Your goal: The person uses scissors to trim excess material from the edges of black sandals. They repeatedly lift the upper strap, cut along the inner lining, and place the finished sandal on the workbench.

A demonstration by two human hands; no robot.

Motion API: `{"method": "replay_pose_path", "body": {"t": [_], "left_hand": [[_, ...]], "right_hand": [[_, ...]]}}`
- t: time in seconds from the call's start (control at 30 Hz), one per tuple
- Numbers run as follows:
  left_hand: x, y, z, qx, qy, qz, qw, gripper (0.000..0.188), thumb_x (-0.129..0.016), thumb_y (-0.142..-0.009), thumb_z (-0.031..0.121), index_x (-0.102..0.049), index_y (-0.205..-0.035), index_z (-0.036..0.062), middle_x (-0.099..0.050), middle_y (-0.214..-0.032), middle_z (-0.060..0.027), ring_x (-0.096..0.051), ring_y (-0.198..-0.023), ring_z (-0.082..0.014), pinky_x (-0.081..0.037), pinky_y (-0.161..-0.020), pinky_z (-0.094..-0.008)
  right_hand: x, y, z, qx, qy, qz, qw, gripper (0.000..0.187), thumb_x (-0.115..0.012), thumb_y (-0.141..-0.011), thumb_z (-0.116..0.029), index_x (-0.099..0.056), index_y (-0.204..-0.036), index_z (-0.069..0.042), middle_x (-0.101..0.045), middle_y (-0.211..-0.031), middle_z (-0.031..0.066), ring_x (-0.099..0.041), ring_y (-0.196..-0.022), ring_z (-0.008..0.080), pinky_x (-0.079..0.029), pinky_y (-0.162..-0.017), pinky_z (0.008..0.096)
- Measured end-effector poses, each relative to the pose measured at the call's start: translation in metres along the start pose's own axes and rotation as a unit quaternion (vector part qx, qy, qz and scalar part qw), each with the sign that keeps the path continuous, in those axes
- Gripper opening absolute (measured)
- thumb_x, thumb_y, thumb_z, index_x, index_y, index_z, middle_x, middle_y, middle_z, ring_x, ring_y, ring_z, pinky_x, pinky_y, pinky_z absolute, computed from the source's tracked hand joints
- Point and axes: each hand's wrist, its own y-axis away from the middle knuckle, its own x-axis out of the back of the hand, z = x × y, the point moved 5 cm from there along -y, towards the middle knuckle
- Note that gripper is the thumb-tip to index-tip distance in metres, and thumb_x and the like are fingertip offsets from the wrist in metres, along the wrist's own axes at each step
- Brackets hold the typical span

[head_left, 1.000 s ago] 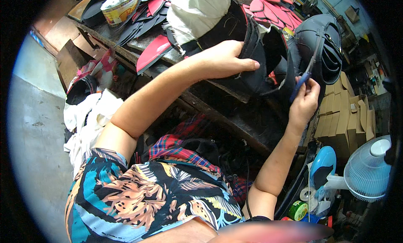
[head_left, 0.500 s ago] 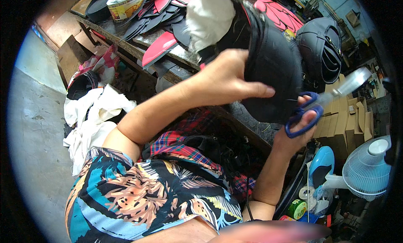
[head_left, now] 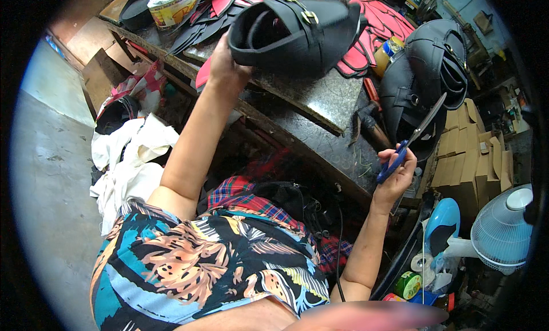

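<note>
Over the work table [head_left: 337, 105], my left hand [head_left: 226, 68] is closed on the edge of a black leather shoe upper [head_left: 309, 42]. The upper has straps and metal buckles, and its hollow opening faces left. It is held up off the table, and some of my fingers are hidden behind it. In my right hand [head_left: 398, 173] is a pair of scissors [head_left: 426, 122] with blue handles. Its blades point up and to the right, apart from the upper. Similar black buckled uppers [head_left: 426, 68] lie piled at the table's right end, beyond the scissors.
Pink-faced pieces [head_left: 384, 22] and dark flat pieces [head_left: 191, 30] are heaped at the back, beside a tub [head_left: 171, 8]. A hammer [head_left: 372, 125] and a yellow-lidded jar [head_left: 389, 50] stand near the pile. Cardboard boxes [head_left: 457, 165] and a fan [head_left: 500, 234] are at right. Another person's hand shows at the top.
My left hand has moved left and away, and the black upper has swung up and left with its buckles now showing. The scissors have drawn back from it. The white fluffy material no longer shows.
</note>
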Motion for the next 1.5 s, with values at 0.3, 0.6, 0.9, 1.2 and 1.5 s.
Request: {"method": "replay_pose_path", "body": {"t": [0.3,0.6,0.9,1.2,1.5], "left_hand": [[-0.011,0.061,0.027,-0.369,-0.304,-0.106,0.872,0.072,-0.043,-0.104,0.05,-0.026,-0.157,0.0034,-0.029,-0.161,-0.0185,-0.026,-0.15,-0.0312,-0.025,-0.121,-0.0435],[-0.024,0.119,0.003,-0.445,-0.756,-0.212,0.43,0.083,-0.087,-0.069,0.03,-0.053,-0.145,0.0273,-0.036,-0.161,-0.0058,-0.022,-0.153,-0.0397,-0.022,-0.114,-0.0709],[-0.034,0.068,0.043,-0.534,-0.656,-0.082,0.527,0.064,-0.09,-0.072,0.021,-0.057,-0.123,0.0045,-0.058,-0.121,-0.0157,-0.055,-0.111,-0.0333,-0.045,-0.096,-0.0416],[-0.076,0.126,0.058,-0.676,-0.557,-0.137,0.462,0.033,-0.088,-0.074,0.026,-0.069,-0.096,0.0127,-0.067,-0.088,-0.0044,-0.062,-0.073,-0.0232,-0.05,-0.067,-0.0332],[-0.096,0.197,-0.053,-0.308,-0.727,-0.46,0.406,0.025,-0.073,-0.081,0.027,-0.054,-0.088,0.0116,-0.057,-0.067,-0.0012,-0.065,-0.064,-0.0205,-0.049,-0.059,-0.035]], "right_hand": [[0.002,0.002,0.006,-0.006,0.027,-0.014,1.0,0.041,-0.06,-0.104,-0.036,-0.053,-0.123,-0.001,-0.067,-0.091,0.006,-0.062,-0.085,0.0118,-0.049,-0.078,0.0262],[0.005,-0.004,0.018,-0.05,-0.009,0.007,0.999,0.038,-0.062,-0.103,-0.033,-0.054,-0.12,0.0,-0.066,-0.088,0.0066,-0.062,-0.081,0.0122,-0.049,-0.075,0.0256],[0.005,-0.001,0.012,-0.054,0.018,0.013,0.998,0.034,-0.062,-0.104,-0.028,-0.055,-0.121,0.0,-0.066,-0.09,0.0063,-0.062,-0.08,0.0115,-0.049,-0.075,0.0257],[0.005,0.0,0.01,-0.022,0.002,0.017,1.0,0.04,-0.062,-0.103,-0.035,-0.055,-0.121,-0.001,-0.067,-0.089,0.007,-0.061,-0.081,0.0121,-0.048,-0.077,0.0257],[0.027,0.009,-0.019,-0.037,0.011,0.006,0.999,0.033,-0.07,-0.097,-0.016,-0.057,-0.121,0.003,-0.068,-0.095,0.009,-0.064,-0.083,0.0134,-0.052,-0.079,0.0269]]}}
